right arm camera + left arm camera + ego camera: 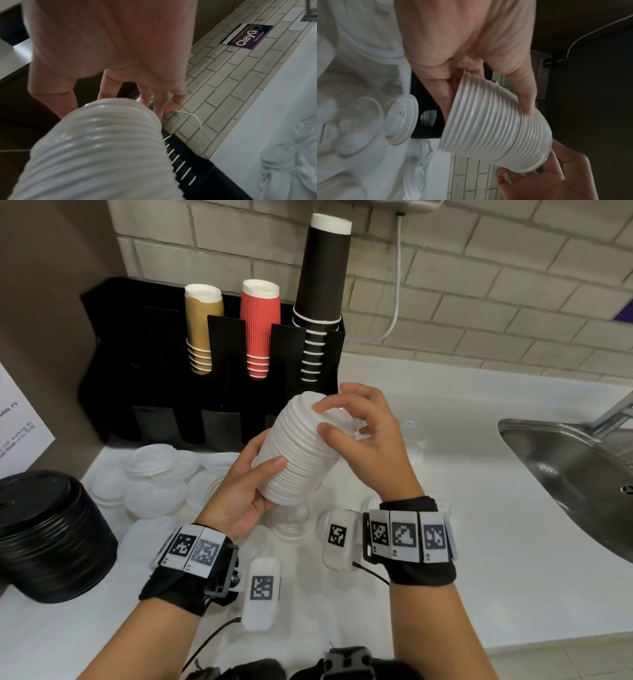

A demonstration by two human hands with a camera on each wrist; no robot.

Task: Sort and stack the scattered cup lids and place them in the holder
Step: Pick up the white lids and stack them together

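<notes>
At the centre of the head view, a tall stack of white lids is held tilted above the white counter, gripped near its lower end by the left hand with thumb and fingers curled round it, while its upper end is pinched by the fingertips of the right hand. The black holder, with brown, red and black cups in its slots, is seen upper left behind the stack. Loose translucent lids are scattered at left centre, beside a black lid stack at the left edge.
</notes>
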